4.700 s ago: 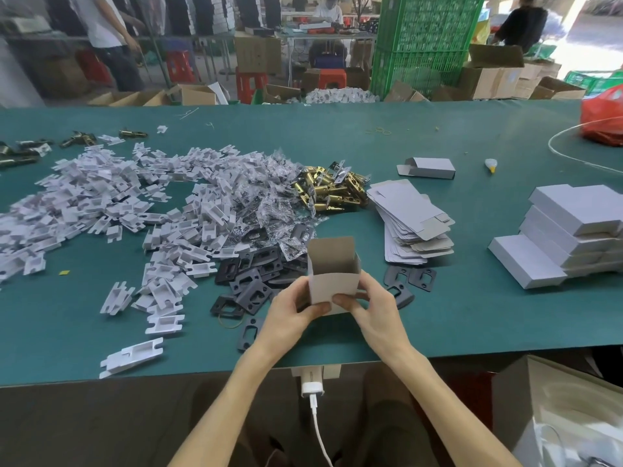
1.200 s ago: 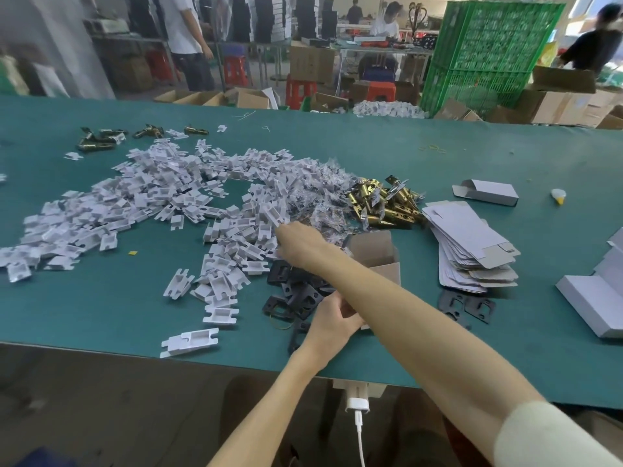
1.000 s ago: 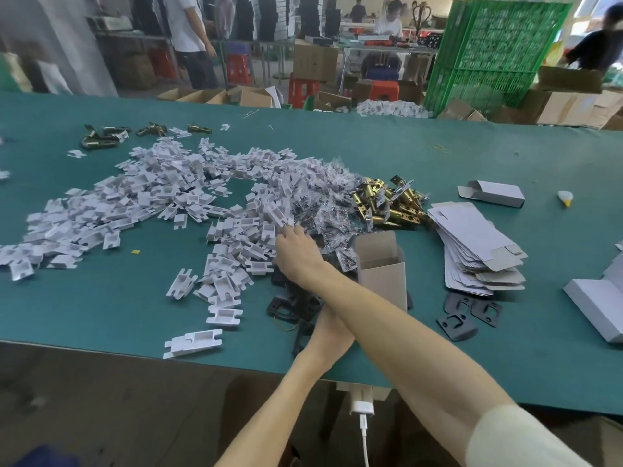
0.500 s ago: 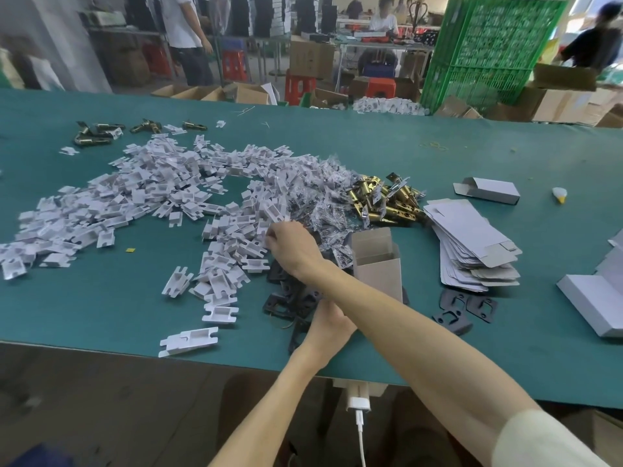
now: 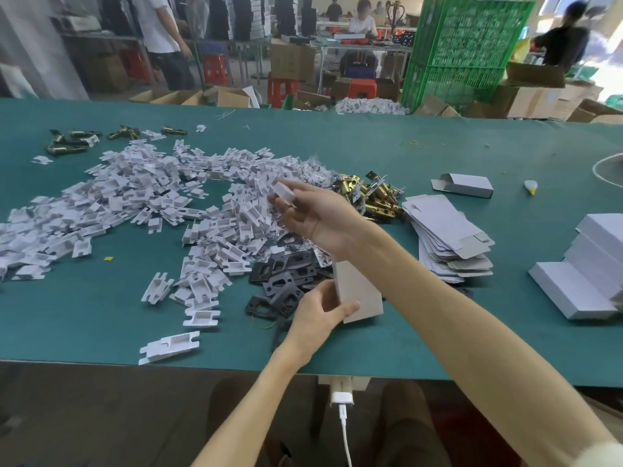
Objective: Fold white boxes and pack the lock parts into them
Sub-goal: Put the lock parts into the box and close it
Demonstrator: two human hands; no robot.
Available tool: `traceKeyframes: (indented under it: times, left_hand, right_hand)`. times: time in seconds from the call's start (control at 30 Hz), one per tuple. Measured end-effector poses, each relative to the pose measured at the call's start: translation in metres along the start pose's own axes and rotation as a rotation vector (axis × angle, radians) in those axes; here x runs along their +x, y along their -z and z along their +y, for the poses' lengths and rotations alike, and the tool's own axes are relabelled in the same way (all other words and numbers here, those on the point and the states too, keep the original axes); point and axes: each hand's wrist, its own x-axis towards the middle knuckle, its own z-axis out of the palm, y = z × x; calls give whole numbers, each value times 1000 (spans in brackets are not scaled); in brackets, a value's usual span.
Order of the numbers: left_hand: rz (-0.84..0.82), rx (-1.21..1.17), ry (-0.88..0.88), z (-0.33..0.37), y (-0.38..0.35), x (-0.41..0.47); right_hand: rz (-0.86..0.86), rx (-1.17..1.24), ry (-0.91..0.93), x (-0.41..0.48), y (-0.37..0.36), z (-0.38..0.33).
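Observation:
My left hand (image 5: 317,313) grips a folded white box (image 5: 359,293) near the table's front edge, and my right forearm hides the box's top. My right hand (image 5: 315,214) is raised above the parts, pinching one white plastic part (image 5: 283,193) between thumb and fingers. Beneath it spreads a big heap of white plastic parts (image 5: 135,203). Black plates (image 5: 286,278) lie just left of the box. Clear bagged parts (image 5: 313,173) and brass latches (image 5: 367,193) sit behind my right hand. Flat box blanks (image 5: 448,237) are stacked to the right.
Finished white boxes (image 5: 593,274) are stacked at the right edge. One folded box (image 5: 467,185) and a small glue bottle (image 5: 530,187) lie further back. More latches (image 5: 72,143) rest at far left. Green crates (image 5: 468,52), cartons and people stand beyond the green table (image 5: 84,318).
My right hand reached across into the white parts pile, took one part and lifted it clear. My left hand kept hold of the box and tipped it lower.

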Motion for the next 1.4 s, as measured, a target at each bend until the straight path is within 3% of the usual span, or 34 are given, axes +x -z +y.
traceKeyframes:
  times: [0.2, 0.43, 0.57, 0.83, 1.27, 1.4]
  left_hand:
    - [8, -35, 5, -3, -1, 1]
    - [4, -59, 5, -4, -1, 2]
    - [-5, -70, 1, -5, 0, 2]
    - [2, -71, 8, -5, 0, 1]
    - [3, -90, 32, 0, 1, -1]
    - [16, -92, 33, 1, 1, 0]
  right_hand:
    - [41, -282, 126, -30, 34, -32]
    - [199, -1046, 433, -46, 71, -39]
    - [187, -1452, 564, -51, 78, -33]
    - [211, -1753, 645, -52, 84, -30]
    - [142, -1969, 348, -58, 94, -34]
    - [194, -2025, 486, -56, 80, -26]
